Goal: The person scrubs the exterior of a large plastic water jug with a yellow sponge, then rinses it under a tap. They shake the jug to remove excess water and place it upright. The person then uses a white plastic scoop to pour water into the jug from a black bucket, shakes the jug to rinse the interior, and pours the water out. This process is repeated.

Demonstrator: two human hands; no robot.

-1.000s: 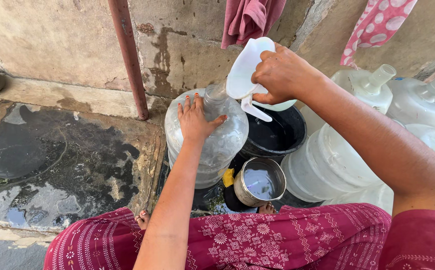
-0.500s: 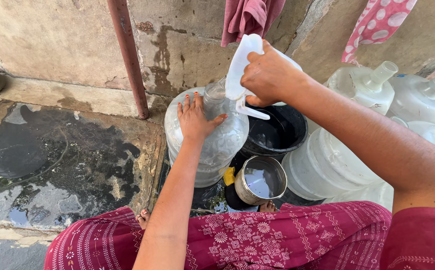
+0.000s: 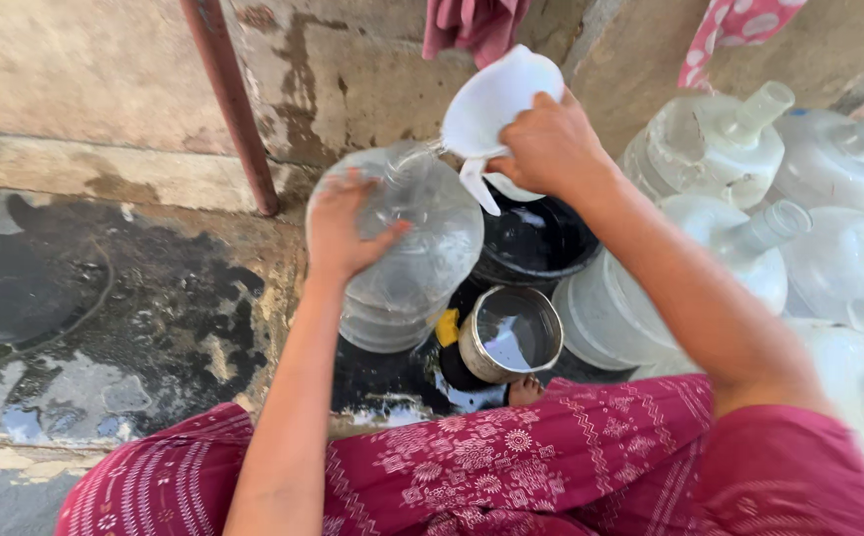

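Observation:
My right hand (image 3: 551,149) grips a white plastic jug (image 3: 496,99) and tilts it sideways, its lip at the neck of a large clear water bottle (image 3: 422,248). That bottle leans away from me against the wall. My left hand (image 3: 342,223) lies flat on the bottle's left shoulder, fingers spread. A black bucket (image 3: 541,243) with dark water stands just right of the bottle, under the jug. A steel pot (image 3: 511,333) holding water stands in front of it, near my knees.
Several clear large water bottles (image 3: 720,149) crowd the right side. A rusty red pipe (image 3: 228,99) runs up the stained wall. Wet dark concrete (image 3: 104,308) spreads to the left. Red cloths (image 3: 471,25) hang above. My red patterned garment (image 3: 511,467) fills the foreground.
My right hand has tipped the jug further over and brought its lip to the bottle's neck. The left hand has stayed on the bottle. The view has moved closer.

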